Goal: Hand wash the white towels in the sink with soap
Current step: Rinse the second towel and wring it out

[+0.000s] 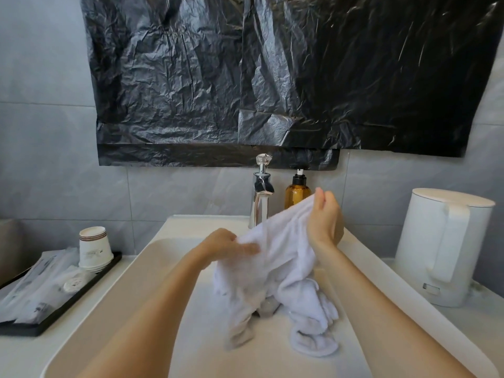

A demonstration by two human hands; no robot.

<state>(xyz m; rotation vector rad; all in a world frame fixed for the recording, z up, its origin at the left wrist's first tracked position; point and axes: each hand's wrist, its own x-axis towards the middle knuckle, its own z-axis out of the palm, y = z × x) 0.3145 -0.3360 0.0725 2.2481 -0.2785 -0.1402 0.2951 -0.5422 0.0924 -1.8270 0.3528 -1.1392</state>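
a crumpled white terry towel (283,263) is held up in the white rectangular sink (152,282), pinched by the curled fingers of the left hand (222,242) and right hand (324,216).

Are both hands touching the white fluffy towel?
Touching. The head view shows the left hand gripping the white fluffy towel at its side and the right hand pinching its top edge.

Both hands, left hand (225,242) and right hand (324,216), grip a white towel (283,263) raised over the sink (152,257).
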